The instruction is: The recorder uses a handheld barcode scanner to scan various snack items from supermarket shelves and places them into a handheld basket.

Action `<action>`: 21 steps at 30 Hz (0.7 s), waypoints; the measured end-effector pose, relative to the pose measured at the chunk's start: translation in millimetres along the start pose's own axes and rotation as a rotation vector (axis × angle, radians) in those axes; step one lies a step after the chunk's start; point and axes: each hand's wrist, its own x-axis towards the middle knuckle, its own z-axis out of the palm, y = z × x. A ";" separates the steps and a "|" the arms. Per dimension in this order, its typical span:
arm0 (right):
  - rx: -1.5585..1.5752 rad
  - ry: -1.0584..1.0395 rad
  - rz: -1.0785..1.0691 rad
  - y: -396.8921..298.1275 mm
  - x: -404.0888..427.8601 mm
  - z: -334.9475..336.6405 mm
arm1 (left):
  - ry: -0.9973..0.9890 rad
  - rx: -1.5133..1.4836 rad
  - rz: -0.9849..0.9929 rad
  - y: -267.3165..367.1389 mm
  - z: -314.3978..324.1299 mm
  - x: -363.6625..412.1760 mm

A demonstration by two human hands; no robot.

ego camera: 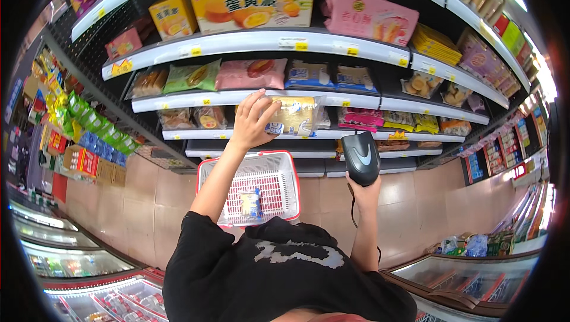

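Note:
My left hand [253, 119] grips a clear-wrapped package of yellowish bread [296, 115] by its left end, in front of the shelf edges. Blue and white print covers part of the wrapper. In my right hand [365, 193] is a black handheld barcode scanner [361, 157], its head pointing up toward the shelves and a cable hanging below. A white plastic shopping basket with a red rim [295, 184] is below my left forearm. Inside it lies one small blue and cream package [250, 203]. Similar blue and white packages [310, 74] lie on the shelf behind the held one.
Curved-looking shelves [249, 43] hold a yellow snack box [254, 3], a pink bag [369, 15] and packaged breads. Hanging snack packs [102, 121] and cartons stand left. Glass-topped freezers [107, 297] flank me behind, over a tiled floor [173, 202].

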 end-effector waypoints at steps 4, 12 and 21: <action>0.093 -0.125 0.059 11.2 -5.8 17.4 | 0.066 0.042 -0.002 -17.3 -28.2 -22.2; -0.015 -0.281 0.016 0.4 -21.4 61.5 | 0.038 -0.435 -0.723 0.0 -60.7 -73.3; -0.006 -0.420 0.045 6.2 -41.1 114.0 | 0.200 -2.591 -1.356 19.8 -72.5 -162.6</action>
